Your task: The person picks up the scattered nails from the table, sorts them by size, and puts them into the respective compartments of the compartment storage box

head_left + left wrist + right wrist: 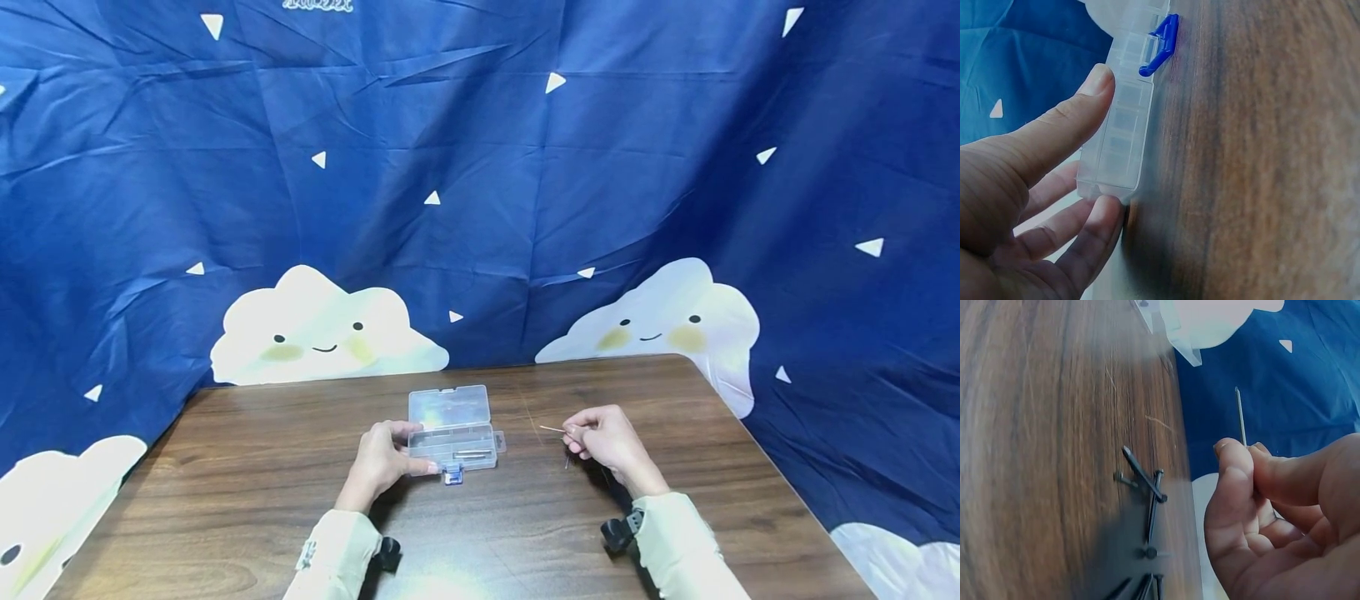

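A clear plastic box (431,442) stands with its lid (450,407) tipped back, and some slim metal pieces (471,455) lie inside. At its left end my left hand (375,460) grips it, thumb along the front wall and fingers around the far side. A blue latch (1161,47) hangs down at the box's front. To the right, my right hand (611,437) pinches a thin nail (1240,415) between thumb and forefinger, its point away from the hand. Several dark nails (1142,475) lie on the table beneath that hand.
The brown wooden table (255,467) carries everything, with its far edge against a blue curtain (480,183) printed with clouds and triangles. Dark camera mounts (618,535) sit at both wrists.
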`<state>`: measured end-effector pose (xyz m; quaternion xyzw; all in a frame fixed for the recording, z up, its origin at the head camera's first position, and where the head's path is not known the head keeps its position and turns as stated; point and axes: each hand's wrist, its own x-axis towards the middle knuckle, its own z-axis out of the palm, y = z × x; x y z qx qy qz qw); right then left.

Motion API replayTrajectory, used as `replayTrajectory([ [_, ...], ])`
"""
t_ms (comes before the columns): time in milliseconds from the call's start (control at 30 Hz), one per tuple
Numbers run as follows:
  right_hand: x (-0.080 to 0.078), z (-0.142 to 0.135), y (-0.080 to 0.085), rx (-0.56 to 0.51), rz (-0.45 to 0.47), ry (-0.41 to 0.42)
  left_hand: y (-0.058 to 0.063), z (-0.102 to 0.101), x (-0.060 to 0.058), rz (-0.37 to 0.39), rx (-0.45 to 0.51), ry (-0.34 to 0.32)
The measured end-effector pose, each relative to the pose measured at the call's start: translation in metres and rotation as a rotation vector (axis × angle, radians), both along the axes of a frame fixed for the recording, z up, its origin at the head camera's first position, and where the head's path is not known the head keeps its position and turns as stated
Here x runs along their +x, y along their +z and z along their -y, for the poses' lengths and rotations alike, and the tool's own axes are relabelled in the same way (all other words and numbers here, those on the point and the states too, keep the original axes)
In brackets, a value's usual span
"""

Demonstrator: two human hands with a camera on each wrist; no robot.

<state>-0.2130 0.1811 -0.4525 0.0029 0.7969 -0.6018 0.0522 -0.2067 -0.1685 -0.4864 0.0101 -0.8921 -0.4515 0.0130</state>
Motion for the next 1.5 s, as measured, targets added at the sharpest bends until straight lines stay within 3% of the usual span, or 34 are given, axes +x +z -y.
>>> replayTrajectory([
  [833, -0.005, 0.053, -0.003, 0.196, -0.077, 0.066, 0.0, 0.0, 0.001, 0.003, 0.01, 0.003],
  [1200, -0.007, 0.075, -0.004, 0.3, -0.167, 0.087, 0.001, 0.0, 0.0, 0.007, 0.012, 0.007],
  [1500, -0.006, 0.095, -0.005, 0.398, -0.25, 0.168, 0.0, 0.002, 0.0, 0.011, 0.003, -0.001],
])
